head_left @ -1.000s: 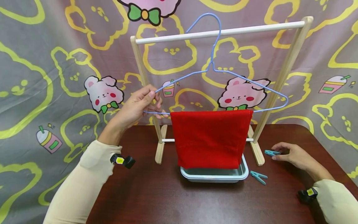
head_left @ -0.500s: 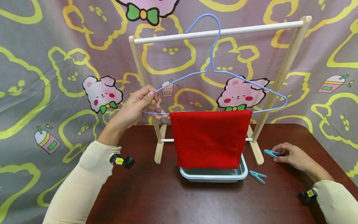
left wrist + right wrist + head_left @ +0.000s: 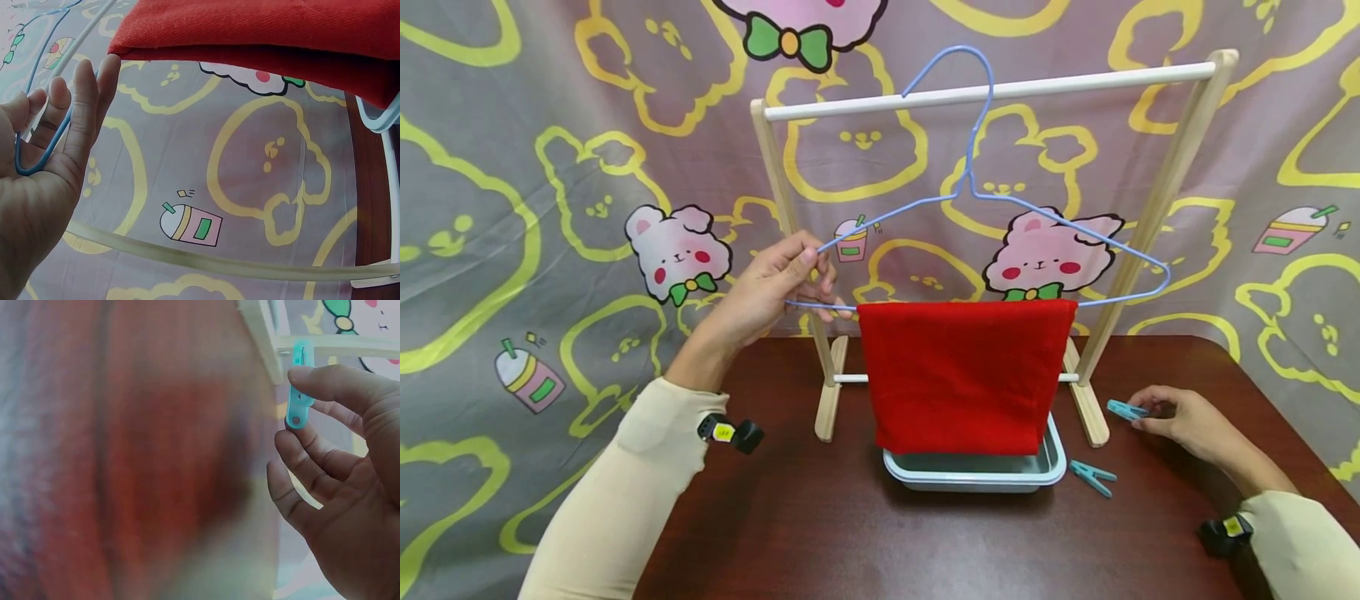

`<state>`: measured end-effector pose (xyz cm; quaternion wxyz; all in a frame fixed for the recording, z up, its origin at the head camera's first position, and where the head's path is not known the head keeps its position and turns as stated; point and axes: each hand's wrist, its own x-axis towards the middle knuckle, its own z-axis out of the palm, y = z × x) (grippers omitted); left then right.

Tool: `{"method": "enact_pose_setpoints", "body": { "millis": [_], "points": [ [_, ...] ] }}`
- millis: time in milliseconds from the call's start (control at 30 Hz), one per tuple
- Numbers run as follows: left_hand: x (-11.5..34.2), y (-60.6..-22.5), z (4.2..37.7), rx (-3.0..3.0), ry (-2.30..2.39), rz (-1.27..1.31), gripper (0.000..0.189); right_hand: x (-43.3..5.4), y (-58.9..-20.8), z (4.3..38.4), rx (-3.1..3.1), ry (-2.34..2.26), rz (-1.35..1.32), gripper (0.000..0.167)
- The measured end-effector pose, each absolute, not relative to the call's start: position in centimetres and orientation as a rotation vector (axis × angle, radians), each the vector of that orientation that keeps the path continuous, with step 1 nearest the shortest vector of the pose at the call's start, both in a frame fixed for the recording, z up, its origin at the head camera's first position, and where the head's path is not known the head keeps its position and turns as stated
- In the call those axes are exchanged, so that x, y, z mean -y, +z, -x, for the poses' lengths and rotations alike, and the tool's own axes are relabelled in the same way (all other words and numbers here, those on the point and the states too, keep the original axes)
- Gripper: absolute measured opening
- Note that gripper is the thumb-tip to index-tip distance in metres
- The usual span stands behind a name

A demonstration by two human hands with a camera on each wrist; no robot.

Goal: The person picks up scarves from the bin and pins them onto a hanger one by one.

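A blue wire hanger (image 3: 925,201) hooks over the white bar of a small wooden rack (image 3: 1180,167). Folded over the hanger's lower wire is a red cloth (image 3: 962,375), its bottom edge overlapping a pale blue tray (image 3: 977,481) in the head view. My left hand (image 3: 782,279) holds the hanger's left corner, thumb and fingers around the wire; in the left wrist view the fingertips reach the cloth's edge. At the right of the table, my right hand (image 3: 1187,425) pinches a light blue clothespin (image 3: 299,403) between thumb and finger.
A second light blue clothespin (image 3: 1093,477) lies on the dark wooden table (image 3: 850,542), right of the tray. The rack's feet (image 3: 831,408) stand on both sides of the tray. A patterned curtain (image 3: 587,333) hangs behind and at the left.
Both hands keep their grips nearly in place. The clothespin in my right hand has turned slightly, and the whole head view shifts a little.
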<state>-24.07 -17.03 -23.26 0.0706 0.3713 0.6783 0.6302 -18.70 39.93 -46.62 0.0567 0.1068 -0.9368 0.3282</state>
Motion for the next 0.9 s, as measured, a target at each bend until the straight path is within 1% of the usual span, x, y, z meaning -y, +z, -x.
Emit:
{"method": "enact_pose_setpoints", "body": {
  "millis": [133,433,700,900],
  "points": [
    [16.8,-23.3,24.1,-2.008,1.907,-1.124,0.023,-39.7,-45.2,18.3,2.828,0.975,-0.325,0.018],
    [16.6,-23.4,24.2,-2.063,1.875,-1.099,0.023,-38.8,-40.7,17.3,2.753,0.930,-0.375,0.022],
    [16.5,-23.5,24.5,-2.036,1.892,-1.097,0.023,-38.4,-37.3,15.9,2.600,1.030,-0.443,0.026],
    [16.4,-23.5,24.6,-2.028,1.910,-1.084,0.024,-37.0,-34.6,15.1,2.438,1.065,-0.568,0.033]
  ]
}}
